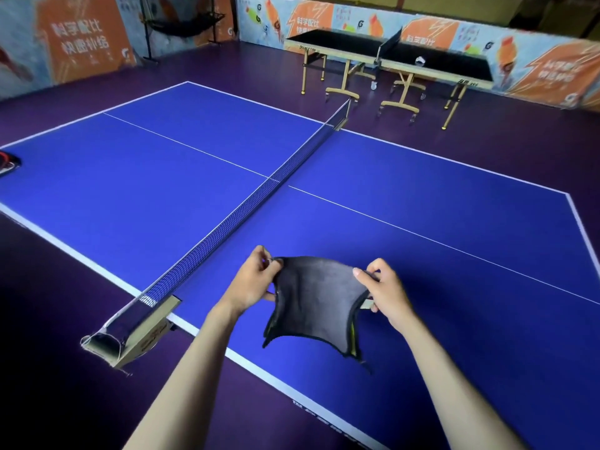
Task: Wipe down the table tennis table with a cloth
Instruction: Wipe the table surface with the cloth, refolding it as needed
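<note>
Cloth (316,300): dark grey, thin, w/ yellow-green showing at lower right edge; held up in the air above near part of bench (422,241), just right of net (227,222), lower corners hanging loose. L hand (255,282): fingers curled, thumb & forefinger pinching cloth's upper left corner; other fingers tucked behind the fabric. R hand (386,292): thumb laid over upper right corner, fingers curled round the edge below, gripping it. Cloth stretched between both hands. Bench: blue top, white edge lines & centre line, net across middle w/ clamp post (130,336) at near side. Far left edge: red/black item (8,162), partly cut off, cannot tell what. Beyond: 2nd table (389,50), dark top, gold legs, on purple floor (259,69); printed banners (81,37) along walls.
</note>
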Available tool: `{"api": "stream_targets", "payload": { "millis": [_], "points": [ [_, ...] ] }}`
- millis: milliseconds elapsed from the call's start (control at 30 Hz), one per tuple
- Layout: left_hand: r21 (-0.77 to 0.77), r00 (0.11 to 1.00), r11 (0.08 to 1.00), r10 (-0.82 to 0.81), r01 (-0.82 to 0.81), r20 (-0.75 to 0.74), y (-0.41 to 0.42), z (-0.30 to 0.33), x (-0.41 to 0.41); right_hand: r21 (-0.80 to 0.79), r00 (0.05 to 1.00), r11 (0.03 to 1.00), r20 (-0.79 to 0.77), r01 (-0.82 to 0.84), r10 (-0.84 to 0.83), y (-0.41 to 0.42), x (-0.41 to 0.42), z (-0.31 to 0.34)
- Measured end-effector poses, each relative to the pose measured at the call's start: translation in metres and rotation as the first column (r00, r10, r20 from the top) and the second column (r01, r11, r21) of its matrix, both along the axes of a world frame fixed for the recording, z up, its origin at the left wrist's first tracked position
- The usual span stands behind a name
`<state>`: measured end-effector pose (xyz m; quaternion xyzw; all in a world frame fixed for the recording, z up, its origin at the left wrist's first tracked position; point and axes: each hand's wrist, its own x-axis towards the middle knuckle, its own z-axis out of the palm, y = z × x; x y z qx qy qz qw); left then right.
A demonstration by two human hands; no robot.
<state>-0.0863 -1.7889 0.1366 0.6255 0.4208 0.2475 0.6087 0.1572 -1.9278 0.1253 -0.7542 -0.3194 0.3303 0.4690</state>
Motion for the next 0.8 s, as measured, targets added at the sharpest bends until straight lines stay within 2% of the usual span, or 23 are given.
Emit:
{"api": "stream_targets", "payload": {
  "millis": [133,267,400,567,600,667,733,800],
  "points": [
    [0.036,0.999,0.998,-0.044,0.043,-0.001,-0.036,-0.009,0.037,0.064,0.988,0.995,-0.138,0.075,-0.066,0.001,-0.025,0.002],
    [0.087,1.000,0.996,0.006,-0.006,-0.002,-0.067,-0.010,0.067,0.101,0.974,0.989,-0.208,0.111,-0.088,-0.005,-0.034,0.004],
    [0.108,1.000,0.994,0.006,-0.003,-0.029,-0.085,-0.010,0.082,0.158,0.895,0.987,-0.442,0.020,0.053,-0.022,-0.024,0.009],
    [0.187,0.967,0.959,0.236,-0.215,-0.095,-0.094,-0.022,0.102,0.242,0.795,0.948,-0.523,-0.207,0.307,-0.039,-0.010,-0.001],
    [0.197,0.964,0.956,0.242,-0.217,-0.112,-0.095,-0.024,0.106,0.254,0.787,0.940,-0.520,-0.229,0.332,-0.040,-0.006,-0.003],
    [0.219,0.958,0.951,0.250,-0.216,-0.138,-0.094,-0.027,0.111,0.264,0.837,0.934,-0.430,-0.241,0.337,-0.040,0.003,-0.011],
    [0.221,0.951,0.945,0.277,-0.242,-0.140,-0.091,-0.026,0.112,0.230,0.934,0.946,-0.221,-0.229,0.280,-0.038,0.010,-0.026],
    [0.176,0.946,0.941,0.310,-0.291,-0.095,-0.087,-0.022,0.113,0.138,0.958,0.953,-0.064,-0.270,0.281,-0.036,0.014,-0.038]
  ]
}}
